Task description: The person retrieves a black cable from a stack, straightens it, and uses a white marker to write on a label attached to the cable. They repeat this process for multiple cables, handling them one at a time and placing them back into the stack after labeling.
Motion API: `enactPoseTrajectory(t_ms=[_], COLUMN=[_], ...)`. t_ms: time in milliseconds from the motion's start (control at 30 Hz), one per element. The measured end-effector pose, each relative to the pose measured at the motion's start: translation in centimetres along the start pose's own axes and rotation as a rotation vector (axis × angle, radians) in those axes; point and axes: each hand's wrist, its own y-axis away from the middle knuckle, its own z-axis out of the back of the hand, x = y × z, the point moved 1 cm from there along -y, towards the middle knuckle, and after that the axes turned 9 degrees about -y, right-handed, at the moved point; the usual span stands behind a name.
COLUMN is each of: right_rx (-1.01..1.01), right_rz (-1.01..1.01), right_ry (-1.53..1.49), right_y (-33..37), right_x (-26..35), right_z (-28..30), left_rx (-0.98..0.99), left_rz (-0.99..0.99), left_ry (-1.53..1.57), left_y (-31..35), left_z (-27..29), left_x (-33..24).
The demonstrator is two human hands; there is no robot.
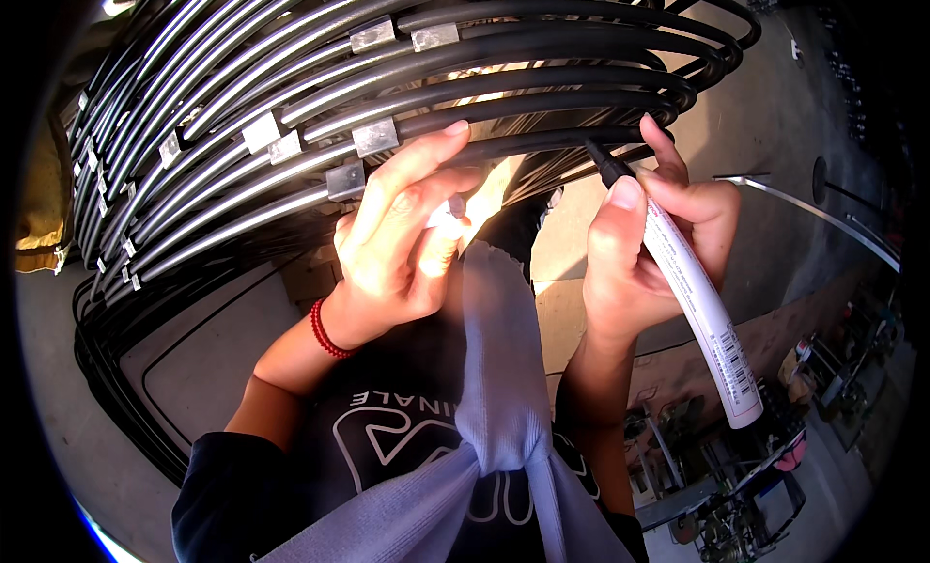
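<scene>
My right hand (620, 258) is closed around a long white squeeze tube (699, 306), tilted with its black nozzle (607, 163) up and to the left. That nozzle's tip meets, or nearly meets, the lowest black rod (533, 141) of a curved stack. My left hand (392, 238) is beside the same rod, its index fingertip against it. The left thumb and other fingers are curled together around a small dark and white piece (453, 209), too glare-lit to name. A silvery metal clip (346, 181) sits on the rod beside the left hand.
Many parallel black rods (291, 108) bend across the top, with more metal clips (376, 137) on them. A thin pale strip (814, 203) stands out at the right. Machinery (717, 505) is on the floor at lower right. A grey cloth (504, 398) hangs in front of my shirt.
</scene>
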Motion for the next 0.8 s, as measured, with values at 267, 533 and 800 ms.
enactPoseTrajectory(t_ms=[267, 533, 800], right_rx=[0.074, 0.082, 0.084], right_rz=[-0.012, 0.011, 0.02], right_ry=[0.082, 0.121, 0.138], right_y=[-0.1, -0.2, 0.1], right_x=[0.6, 0.8, 1.0], right_z=[-0.4, -0.7, -1.1], left_rx=[-0.011, 0.004, -0.003], left_rz=[-0.008, 0.037, 0.01], left_ry=[-0.028, -0.043, -0.049], left_y=[0.0, -0.1, -0.1], left_z=[0.0, 0.2, 0.1], left_x=[0.1, -0.2, 0.0])
